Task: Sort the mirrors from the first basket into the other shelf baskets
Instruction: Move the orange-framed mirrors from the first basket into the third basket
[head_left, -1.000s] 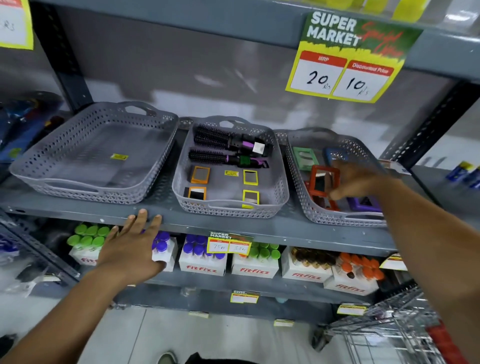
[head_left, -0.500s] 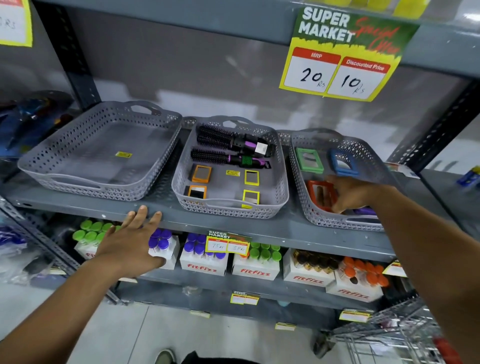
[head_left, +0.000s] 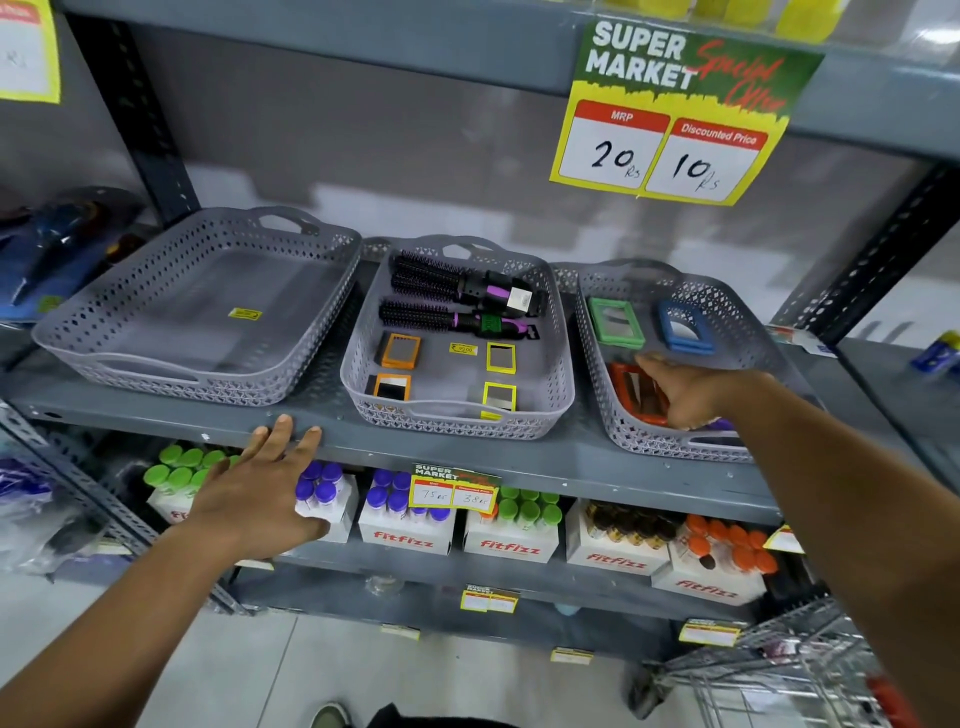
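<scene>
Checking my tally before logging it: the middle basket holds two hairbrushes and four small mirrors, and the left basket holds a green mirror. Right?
Not quite. In the head view the left basket holds only a yellow sticker; the green mirror lies in the right basket. The middle basket count is correct.

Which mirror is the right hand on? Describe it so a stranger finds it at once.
Find the grey shelf under the Super Market sign; three grey baskets sit on it. In the right basket, the right hand rests on the red mirror at the front. The green mirror and blue mirror lie behind it, untouched.
</scene>
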